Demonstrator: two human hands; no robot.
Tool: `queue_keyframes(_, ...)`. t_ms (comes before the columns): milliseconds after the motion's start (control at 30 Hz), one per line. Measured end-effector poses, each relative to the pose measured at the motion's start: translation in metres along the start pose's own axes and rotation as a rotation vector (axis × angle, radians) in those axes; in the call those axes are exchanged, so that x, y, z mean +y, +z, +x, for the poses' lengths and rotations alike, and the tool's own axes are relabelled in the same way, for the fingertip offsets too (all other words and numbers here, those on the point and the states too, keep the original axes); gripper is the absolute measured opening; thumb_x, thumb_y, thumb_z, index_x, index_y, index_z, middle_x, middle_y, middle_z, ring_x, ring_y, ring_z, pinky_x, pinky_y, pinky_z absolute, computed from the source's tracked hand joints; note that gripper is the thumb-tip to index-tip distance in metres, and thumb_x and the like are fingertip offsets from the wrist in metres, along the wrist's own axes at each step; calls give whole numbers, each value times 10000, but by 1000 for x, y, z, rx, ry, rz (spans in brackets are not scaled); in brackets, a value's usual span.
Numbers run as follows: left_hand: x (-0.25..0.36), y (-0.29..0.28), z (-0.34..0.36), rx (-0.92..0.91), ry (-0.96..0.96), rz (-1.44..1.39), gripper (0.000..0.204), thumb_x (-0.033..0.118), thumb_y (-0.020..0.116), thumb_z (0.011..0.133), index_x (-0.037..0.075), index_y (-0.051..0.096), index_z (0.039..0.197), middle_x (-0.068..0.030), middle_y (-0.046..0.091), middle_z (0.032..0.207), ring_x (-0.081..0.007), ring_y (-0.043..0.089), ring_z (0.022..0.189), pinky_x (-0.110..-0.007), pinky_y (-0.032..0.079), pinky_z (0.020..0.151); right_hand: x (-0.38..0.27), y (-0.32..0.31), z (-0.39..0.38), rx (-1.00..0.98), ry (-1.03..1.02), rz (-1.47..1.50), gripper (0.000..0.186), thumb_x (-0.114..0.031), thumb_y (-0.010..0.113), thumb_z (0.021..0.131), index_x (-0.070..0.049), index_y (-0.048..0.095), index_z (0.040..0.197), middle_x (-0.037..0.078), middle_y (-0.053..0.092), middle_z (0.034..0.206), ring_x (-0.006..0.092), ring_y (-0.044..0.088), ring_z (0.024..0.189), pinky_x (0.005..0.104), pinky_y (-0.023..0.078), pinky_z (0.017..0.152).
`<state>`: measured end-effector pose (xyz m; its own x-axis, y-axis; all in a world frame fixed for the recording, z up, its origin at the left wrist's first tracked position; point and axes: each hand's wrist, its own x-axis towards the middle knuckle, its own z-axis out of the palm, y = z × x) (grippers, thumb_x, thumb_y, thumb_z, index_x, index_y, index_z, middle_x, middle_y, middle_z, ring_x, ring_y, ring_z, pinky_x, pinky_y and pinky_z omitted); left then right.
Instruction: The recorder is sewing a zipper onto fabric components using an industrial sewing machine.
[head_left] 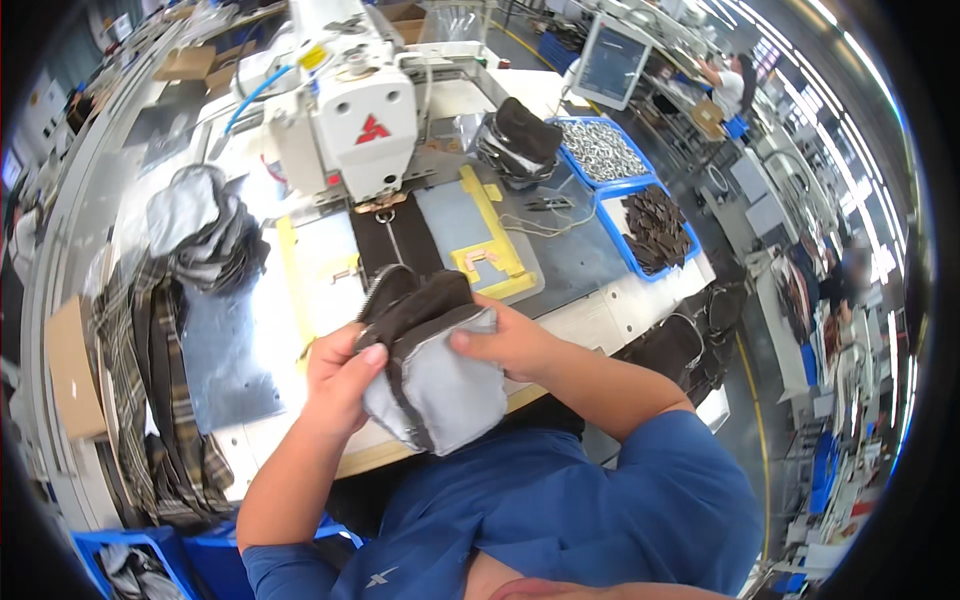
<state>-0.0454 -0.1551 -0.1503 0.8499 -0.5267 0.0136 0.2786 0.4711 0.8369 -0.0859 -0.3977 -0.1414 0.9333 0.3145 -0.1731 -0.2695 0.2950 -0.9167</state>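
Observation:
Between my two hands is a small dark brown fabric pouch (440, 375) with a light grey lining side and a zipper along its upper left edge. My left hand (342, 375) grips its left side, thumb on top. On the right edge, my right hand (505, 345) pinches it with the thumb over the grey face; those fingers are partly hidden behind the cloth. Just beyond the pouch, a dark fabric strip with a metal ring (388, 225) lies under the head of a white sewing machine (360, 120), between yellow-taped guide plates (490, 245).
Grey fabric pieces (195, 225) are stacked at left above hanging plaid cloth (150, 380). At right stand a blue tray of metal rings (600, 150) and a blue tray of brown pieces (655, 230). Dark pouches (520, 140) are piled behind; snips (550, 203) lie nearby.

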Motion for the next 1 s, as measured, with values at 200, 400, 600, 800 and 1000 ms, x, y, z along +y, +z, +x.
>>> queue_keyframes(200,-13,25,66,-158,-196,-106,141,126,650,967,-11,670,991,-14,666,913,-51,551,819,-238,461,719,-11,-56,-15,44,39,100,707,-112,792,875,-55,441,1485,101,597,1377,215,578,1258,399,468,1074)
queue_keyframes(400,-31,-8,109,-318,0,231,425,294,863,795,10,680,1052,-23,682,948,-126,592,868,-295,491,831,-16,-56,9,222,22,-56,674,-111,791,869,-47,472,1459,96,620,1326,198,583,1227,382,466,1056)
queue_keyframes(600,-20,-18,113,60,-312,113,440,3,799,759,4,649,1173,-97,719,1055,-197,684,976,-336,549,890,-31,-98,51,226,-43,-605,715,-389,761,885,-72,439,1439,137,576,1252,243,574,1153,398,451,1008)
queue_keyframes(800,-18,-23,117,80,-363,-78,445,-59,753,778,8,646,1205,-86,716,1077,-194,685,991,-345,555,905,-81,-221,114,868,-389,-1907,897,-390,868,713,-47,470,1439,212,525,1416,383,537,1256,469,439,1058)
queue_keyframes(1000,-21,-27,116,-144,-313,80,422,-13,789,789,-13,660,1191,-25,709,1067,-104,619,987,-262,487,920,-119,-241,116,681,-137,-1661,691,-261,845,748,-8,591,1339,199,688,1197,344,664,1100,397,502,997)
